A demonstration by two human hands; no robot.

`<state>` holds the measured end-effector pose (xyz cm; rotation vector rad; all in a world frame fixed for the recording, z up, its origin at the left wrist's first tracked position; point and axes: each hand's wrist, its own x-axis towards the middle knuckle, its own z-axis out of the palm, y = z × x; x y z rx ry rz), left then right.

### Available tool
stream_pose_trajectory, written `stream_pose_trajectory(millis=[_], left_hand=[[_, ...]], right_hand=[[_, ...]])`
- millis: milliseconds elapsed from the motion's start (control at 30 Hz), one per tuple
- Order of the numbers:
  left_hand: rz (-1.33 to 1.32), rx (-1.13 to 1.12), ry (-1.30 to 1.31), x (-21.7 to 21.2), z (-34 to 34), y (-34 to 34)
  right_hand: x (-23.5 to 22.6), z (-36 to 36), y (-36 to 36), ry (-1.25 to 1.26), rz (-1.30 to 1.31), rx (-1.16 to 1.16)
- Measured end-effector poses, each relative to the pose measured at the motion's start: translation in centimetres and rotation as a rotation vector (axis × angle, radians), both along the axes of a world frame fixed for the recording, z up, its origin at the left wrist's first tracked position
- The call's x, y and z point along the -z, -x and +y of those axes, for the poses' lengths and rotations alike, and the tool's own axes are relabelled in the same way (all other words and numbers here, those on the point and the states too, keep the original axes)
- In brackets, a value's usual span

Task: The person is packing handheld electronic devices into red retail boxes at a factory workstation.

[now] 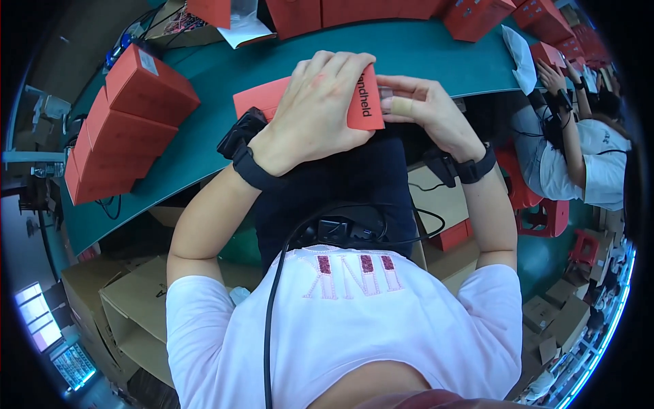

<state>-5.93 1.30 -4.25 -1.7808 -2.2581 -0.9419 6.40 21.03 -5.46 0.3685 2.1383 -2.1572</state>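
Observation:
A red cardboard box (pixel 364 102) with dark lettering lies sideways over the near edge of the green table. My left hand (pixel 323 102) is spread across its top and grips it, thumb on the near side. At the box's right end, my right hand (pixel 426 109) has its thumb and fingers closed around a small, clear-looking piece (pixel 386 95). That piece is mostly hidden by the fingers, and I cannot tell its kind. A tan strip wraps the right thumb. Both wrists wear black straps with small devices.
Stacked red boxes (pixel 129 116) stand on the green table (pixel 218 82) at left. More red boxes (pixel 361 10) line the far side, near white paper (pixel 245 31). At right, another person (pixel 579 150) handles a red box. Cardboard cartons (pixel 136 300) sit below the table.

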Motion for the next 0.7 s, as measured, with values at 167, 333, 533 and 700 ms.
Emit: stream_pose_trajectory(millis=[167, 333, 533, 700], left_hand=[[-0.018, 0.030, 0.074, 0.5, 0.5, -0.6], [-0.023, 0.092, 0.182, 0.3, 0.6, -1.0], [0.055, 0.117, 0.169, 1.1, 0.3, -0.5], [-0.088, 0.094, 0.237, -1.5, -0.8, 2.2]], right_hand=[[1.0, -0.2, -0.7, -0.003, -0.027, -0.017], [0.9, -0.6, -0.8, 0.049, -0.095, -0.033], [3.2, -0.5, 0.4, -0.043, 0.125, -0.142], [5.5, 2.8, 0.7, 0.032, 0.083, 0.055]])
